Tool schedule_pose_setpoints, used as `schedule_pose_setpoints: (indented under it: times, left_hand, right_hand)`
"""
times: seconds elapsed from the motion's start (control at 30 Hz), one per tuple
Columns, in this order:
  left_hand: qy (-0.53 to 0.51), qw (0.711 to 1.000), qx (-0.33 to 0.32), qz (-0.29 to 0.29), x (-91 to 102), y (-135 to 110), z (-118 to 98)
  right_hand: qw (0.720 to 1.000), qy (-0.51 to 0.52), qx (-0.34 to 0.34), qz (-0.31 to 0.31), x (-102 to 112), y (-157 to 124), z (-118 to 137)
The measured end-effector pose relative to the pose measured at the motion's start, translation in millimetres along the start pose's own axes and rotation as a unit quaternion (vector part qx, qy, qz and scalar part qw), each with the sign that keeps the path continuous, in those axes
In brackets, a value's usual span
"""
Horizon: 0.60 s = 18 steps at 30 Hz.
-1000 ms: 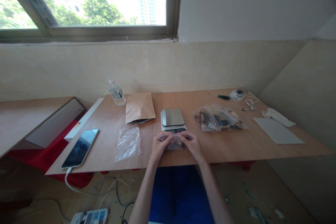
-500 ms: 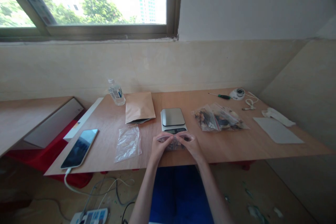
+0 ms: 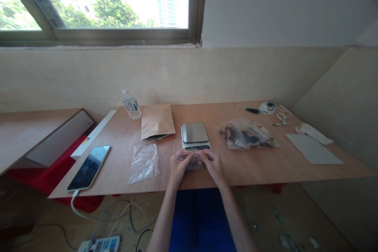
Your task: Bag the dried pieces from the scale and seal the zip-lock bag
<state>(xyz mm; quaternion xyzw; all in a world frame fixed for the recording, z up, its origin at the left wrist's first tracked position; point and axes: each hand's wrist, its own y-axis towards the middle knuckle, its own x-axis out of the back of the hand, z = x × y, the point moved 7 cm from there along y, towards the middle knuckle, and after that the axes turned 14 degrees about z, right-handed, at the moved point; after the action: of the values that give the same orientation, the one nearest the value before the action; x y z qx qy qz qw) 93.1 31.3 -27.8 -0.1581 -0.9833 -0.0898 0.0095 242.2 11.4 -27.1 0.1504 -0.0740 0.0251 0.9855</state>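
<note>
Both hands meet at the near edge of the bench (image 3: pixel 295 165), just in front of the scale (image 3: pixel 195 136), and between them lies a small clear bag (image 3: pixel 193 161) with dark pieces inside. The left hand (image 3: pixel 178 167) has its grip pinched together on the bag's left end, and the right hand (image 3: pixel 213 165) has its grip pinched together on the right end, so the bag's long axis runs left to right across the body, square to both forearms. The upper edge of the bag faces away from the person, toward the scale, and the fingertips sit along that edge while the filled part lies nearer the body. Neither hand is nearer than the other; they flank the bag evenly, thumbs turned inward toward each other. Whether the bag rests flat on the bench or is lifted a little off it is too small to tell. An empty clear bag (image 3: pixel 144 161) lies flat to the left, well apart from the left hand, and a heap of filled bags (image 3: pixel 246 136) lies to the right, beyond the right hand. A brown envelope (image 3: pixel 156 121), a water bottle (image 3: pixel 130 103) and a phone (image 3: pixel 90 166) sit farther left
</note>
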Motion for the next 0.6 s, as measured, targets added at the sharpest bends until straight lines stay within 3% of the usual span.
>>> schedule_pose_setpoints:
  times: [0.2,0.43,0.53,0.6]
  left_hand:
    - [-0.072,0.997,0.039,-0.001,-1.1,5,7]
    - [-0.089,0.995,0.047,0.002,-2.8,14,-1]
    - [-0.069,0.996,0.056,0.031,-2.1,20,-6]
    - [-0.051,0.997,0.039,0.047,4.7,26,-13]
  right_hand:
    - [0.999,-0.021,-0.029,-0.012,10,-1,5]
    - [0.998,0.004,-0.049,0.034,16,7,4]
    - [0.999,-0.026,-0.046,0.002,34,14,5]
    - [0.995,-0.048,-0.05,-0.076,60,20,5]
